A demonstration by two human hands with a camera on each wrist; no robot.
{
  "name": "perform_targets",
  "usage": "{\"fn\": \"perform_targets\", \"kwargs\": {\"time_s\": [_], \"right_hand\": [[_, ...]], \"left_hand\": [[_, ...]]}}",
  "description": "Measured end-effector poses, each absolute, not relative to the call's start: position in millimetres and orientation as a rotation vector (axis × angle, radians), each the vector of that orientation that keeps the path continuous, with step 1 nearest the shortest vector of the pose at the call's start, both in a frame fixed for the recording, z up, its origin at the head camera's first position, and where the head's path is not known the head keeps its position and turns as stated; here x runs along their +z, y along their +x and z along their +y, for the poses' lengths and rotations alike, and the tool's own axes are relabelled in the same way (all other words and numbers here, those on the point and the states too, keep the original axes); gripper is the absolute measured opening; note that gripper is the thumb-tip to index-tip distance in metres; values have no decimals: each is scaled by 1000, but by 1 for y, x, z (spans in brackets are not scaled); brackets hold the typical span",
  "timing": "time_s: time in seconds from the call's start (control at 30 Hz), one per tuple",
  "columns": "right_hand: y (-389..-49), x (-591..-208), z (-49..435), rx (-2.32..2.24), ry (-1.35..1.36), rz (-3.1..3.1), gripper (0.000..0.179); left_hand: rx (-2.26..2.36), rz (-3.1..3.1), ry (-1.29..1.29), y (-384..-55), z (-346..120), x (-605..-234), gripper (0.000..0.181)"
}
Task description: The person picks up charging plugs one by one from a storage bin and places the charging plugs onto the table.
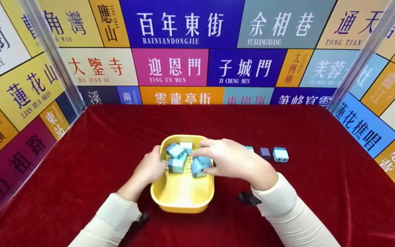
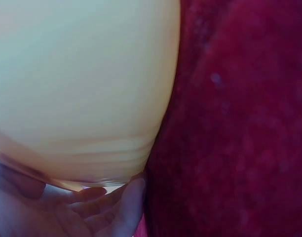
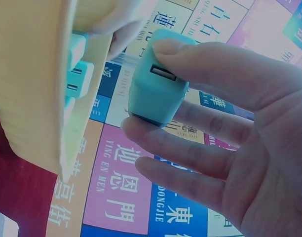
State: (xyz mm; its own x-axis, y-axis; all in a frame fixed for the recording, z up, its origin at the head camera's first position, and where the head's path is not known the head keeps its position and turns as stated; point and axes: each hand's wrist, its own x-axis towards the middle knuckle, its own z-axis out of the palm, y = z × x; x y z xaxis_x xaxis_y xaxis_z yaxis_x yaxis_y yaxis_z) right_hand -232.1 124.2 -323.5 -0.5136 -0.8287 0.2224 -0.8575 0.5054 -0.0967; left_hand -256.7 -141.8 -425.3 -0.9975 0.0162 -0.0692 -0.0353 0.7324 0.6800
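The yellow tray (image 1: 182, 199) sits on the red cloth (image 1: 303, 137) at the near centre of the table. The left hand (image 1: 149, 169) rests against the tray's left outer wall; in the left wrist view the fingers (image 2: 124, 205) lie fairly straight along the tray wall (image 2: 82, 89), curled round nothing. The right hand (image 1: 230, 159) reaches over the tray's right rim and pinches a teal charger (image 1: 200, 166) between thumb and forefinger; in the right wrist view the thumb (image 3: 215, 64) presses its top by the USB port, the forefinger (image 3: 161, 140) supports its underside, and the other fingers are loosely extended. The teal charger (image 3: 158, 91) is held just above the tray's far half. Several more chargers (image 1: 178, 152) lie in the tray's far end. Beyond the right hand, three chargers (image 1: 273, 154) stand in a row on the cloth. Panels with printed characters (image 1: 183, 27) enclose the table
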Motion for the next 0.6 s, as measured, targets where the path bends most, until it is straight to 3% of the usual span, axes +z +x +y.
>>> {"fn": "perform_targets", "kwargs": {"time_s": [0.6], "right_hand": [[-245, -325, 159, 242, 1321, -2704, 43]], "left_hand": [[1125, 2850, -26, -257, -141, -425, 63]]}}
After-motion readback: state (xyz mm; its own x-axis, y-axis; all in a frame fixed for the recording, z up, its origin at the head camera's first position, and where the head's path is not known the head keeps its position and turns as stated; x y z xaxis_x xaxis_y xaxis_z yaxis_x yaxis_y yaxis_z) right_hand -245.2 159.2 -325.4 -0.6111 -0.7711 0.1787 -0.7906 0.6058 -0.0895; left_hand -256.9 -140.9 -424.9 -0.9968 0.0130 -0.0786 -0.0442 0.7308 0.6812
